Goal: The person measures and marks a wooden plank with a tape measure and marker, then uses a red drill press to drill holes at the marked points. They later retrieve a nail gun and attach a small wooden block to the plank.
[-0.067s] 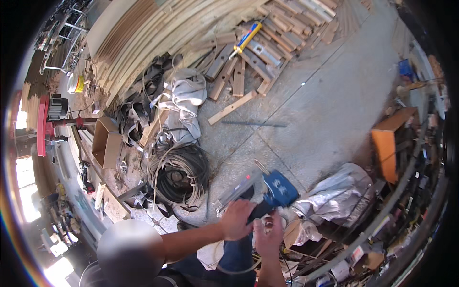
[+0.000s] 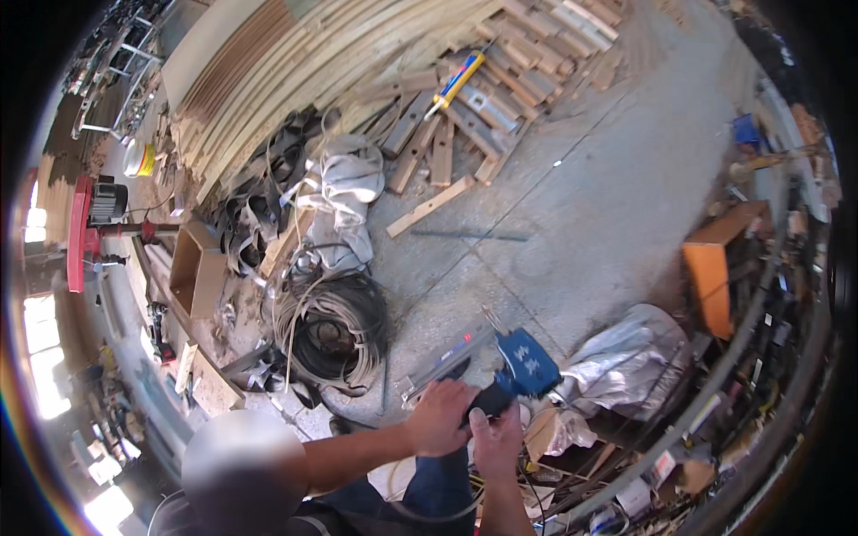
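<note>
A blue nail gun point(image 2: 527, 362) with a dark grip and a long grey magazine point(image 2: 447, 362) is held low above the concrete floor, in front of my legs. My left hand point(image 2: 440, 417) is closed at the lower end of the gun, by the magazine and the grip. The fingers of my right hand point(image 2: 496, 439) curl around the other side of the dark grip, its thumb pressed against it. Part of each hand's fingers is hidden by the tool. The gun's metal nose points away from me.
To the left lie a coiled black hose point(image 2: 331, 335) and a pale cloth sack point(image 2: 349, 174). Wood blocks point(image 2: 438, 152) and a yellow-and-blue caulk tube point(image 2: 460, 79) sit ahead by stacked boards point(image 2: 295, 80). On the right are a shiny plastic sheet point(image 2: 630, 362) and an orange box point(image 2: 710, 286).
My right hand has closed in on the grip, its thumb now up against it. The nail gun has turned slightly. The view has shifted a little.
</note>
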`<control>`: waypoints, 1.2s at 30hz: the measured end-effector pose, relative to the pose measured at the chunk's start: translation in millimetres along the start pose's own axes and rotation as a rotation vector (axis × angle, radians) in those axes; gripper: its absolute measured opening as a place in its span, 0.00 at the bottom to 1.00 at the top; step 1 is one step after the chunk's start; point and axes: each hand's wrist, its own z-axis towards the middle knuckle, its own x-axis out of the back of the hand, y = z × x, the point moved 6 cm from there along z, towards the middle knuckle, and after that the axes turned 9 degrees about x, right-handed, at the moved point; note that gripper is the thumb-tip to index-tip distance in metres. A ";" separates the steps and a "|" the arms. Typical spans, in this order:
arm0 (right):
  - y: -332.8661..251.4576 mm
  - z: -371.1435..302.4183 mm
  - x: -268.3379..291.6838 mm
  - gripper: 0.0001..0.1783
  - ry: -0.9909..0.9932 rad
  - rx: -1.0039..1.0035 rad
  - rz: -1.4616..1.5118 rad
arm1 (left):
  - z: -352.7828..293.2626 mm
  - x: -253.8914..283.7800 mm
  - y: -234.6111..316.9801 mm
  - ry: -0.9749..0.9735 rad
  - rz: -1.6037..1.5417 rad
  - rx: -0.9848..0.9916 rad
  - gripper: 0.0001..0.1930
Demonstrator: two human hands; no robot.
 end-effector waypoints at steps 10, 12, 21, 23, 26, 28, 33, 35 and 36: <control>-159.3 -249.2 -67.7 0.09 0.105 0.166 0.590 | -339.0 112.9 51.7 0.467 0.115 -0.473 0.39; -191.1 -310.2 -84.8 0.08 0.044 0.317 0.618 | -410.3 140.8 42.1 0.673 0.159 -0.457 0.47; -195.7 -509.3 -181.8 0.08 -0.173 0.059 0.991 | -654.0 148.8 -4.3 0.694 0.259 -0.285 0.50; -174.4 -542.3 -199.4 0.08 -0.161 -0.007 0.947 | -687.8 132.2 -31.1 0.724 0.271 -0.175 0.46; -164.6 -577.7 -220.3 0.06 -0.214 -0.054 0.915 | -732.1 117.7 -62.1 0.786 0.324 -0.086 0.40; -157.2 -593.0 -230.3 0.06 -0.280 -0.099 0.919 | -760.3 107.3 -78.6 0.863 0.310 -0.097 0.42; -132.9 -600.8 -233.6 0.07 -0.364 -0.181 0.989 | -814.5 84.1 -101.0 0.940 0.254 -0.114 0.40; -127.3 -604.4 -230.8 0.07 -0.353 -0.185 0.980 | -829.5 69.0 -110.3 0.931 0.238 -0.090 0.39; -125.9 -606.9 -230.3 0.07 -0.346 -0.197 0.969 | -834.5 64.0 -110.7 0.920 0.236 -0.107 0.35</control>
